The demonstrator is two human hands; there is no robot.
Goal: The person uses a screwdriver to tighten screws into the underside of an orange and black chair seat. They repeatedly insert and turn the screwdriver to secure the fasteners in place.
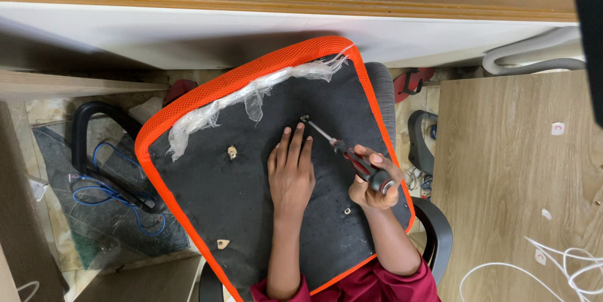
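An upturned chair seat [239,189] lies in front of me, its underside black with an orange mesh rim and torn clear plastic along the far edge. My left hand [290,173] rests flat on the black underside, fingers pointing toward a screw [305,118]. My right hand [375,179] is shut on a red and black screwdriver [352,159] whose metal tip meets that screw. Other fittings show on the underside: a small bolt [232,152], a hole [347,211] and a pale tab [222,243].
A wooden board [515,170] with white cables [565,270] lies to the right. A black chair armrest [94,145] and blue wire [107,189] sit on the floor at left. A white ledge with wooden trim [282,0] runs across the top.
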